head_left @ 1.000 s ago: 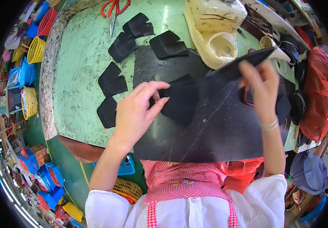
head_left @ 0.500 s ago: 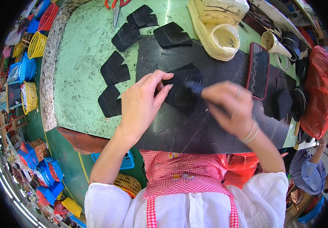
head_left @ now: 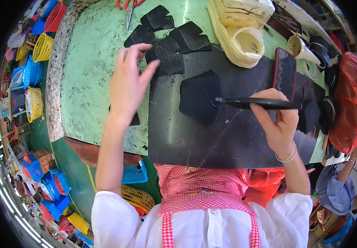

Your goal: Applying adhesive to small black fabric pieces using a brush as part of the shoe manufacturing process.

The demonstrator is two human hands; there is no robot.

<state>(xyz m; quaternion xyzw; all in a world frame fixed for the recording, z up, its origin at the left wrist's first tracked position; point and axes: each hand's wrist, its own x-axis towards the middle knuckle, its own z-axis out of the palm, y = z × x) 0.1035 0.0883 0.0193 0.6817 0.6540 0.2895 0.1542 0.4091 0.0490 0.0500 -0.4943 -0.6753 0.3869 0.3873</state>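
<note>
My left hand is open, its thumb and fingers apart, at the left edge of a black cut piece with a scored surface. That piece partly overlaps other black pieces at the far side. My right hand grips a long, slim black brush, held nearly level. The brush's small frayed tip is over the right edge of a smooth black piece, which lies on the dark mat. I cannot tell whether the tip touches it.
A yellowish glue-crusted container stands at the far side, with a phone to its right. Scissors lie far left on the green tabletop. A red plastic bag hangs at the right edge.
My left hand has moved left and away from the middle stack; a scored piece now lies among the far pieces. My right hand has drawn slightly right and down with the brush.
</note>
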